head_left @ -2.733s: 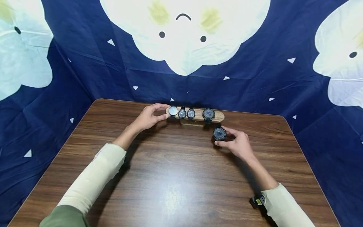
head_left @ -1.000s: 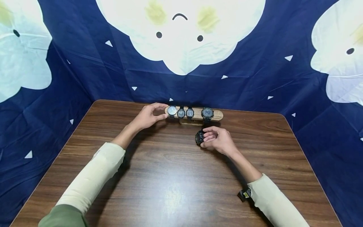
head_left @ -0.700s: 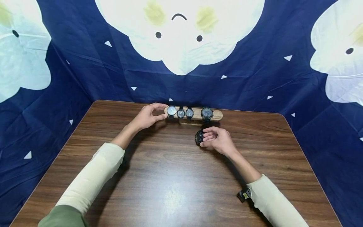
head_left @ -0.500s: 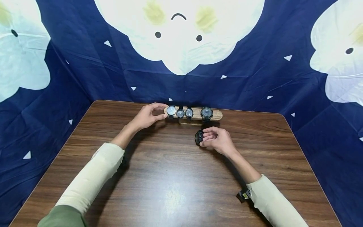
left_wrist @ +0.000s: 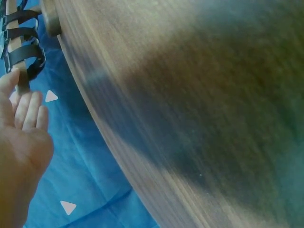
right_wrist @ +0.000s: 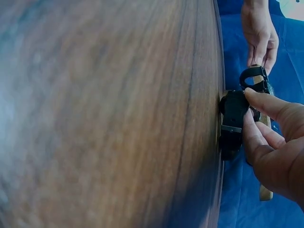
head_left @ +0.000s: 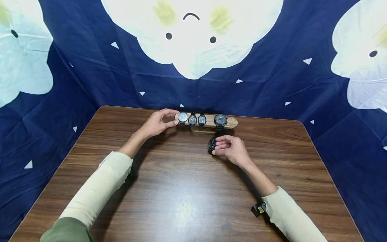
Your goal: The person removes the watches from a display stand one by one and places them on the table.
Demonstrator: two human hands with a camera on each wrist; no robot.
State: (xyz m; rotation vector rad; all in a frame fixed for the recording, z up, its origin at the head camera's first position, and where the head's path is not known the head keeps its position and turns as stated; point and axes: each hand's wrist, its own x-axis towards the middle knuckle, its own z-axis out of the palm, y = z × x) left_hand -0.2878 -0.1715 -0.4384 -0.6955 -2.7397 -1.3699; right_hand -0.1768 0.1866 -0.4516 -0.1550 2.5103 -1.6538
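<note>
At the back of the table a wooden watch stand (head_left: 210,121) carries several wristwatches in a row. My left hand (head_left: 157,123) grips its left end between thumb and fingers. Beside that hand is a round watch with a pale face (head_left: 182,117). Two smaller square-faced black watches (head_left: 192,120) follow, then a gap of bare wood and a chunky round black watch (head_left: 220,119). In front of the stand, my right hand (head_left: 234,149) pinches another chunky black watch (head_left: 210,146), its face tilted to the left. The right wrist view shows its closed black strap (right_wrist: 232,116) and buckle.
The brown wood-grain table (head_left: 169,181) stretches out in front of the stand. A dark blue curtain (head_left: 133,84) with white cloud shapes hangs right behind its back edge and along the sides. A small black device (head_left: 259,209) sits at the right wrist.
Since the oldest frame my right hand has carried the watch left, and the watch's face has turned from upward to leftward. Over the last second both hands stay nearly still.
</note>
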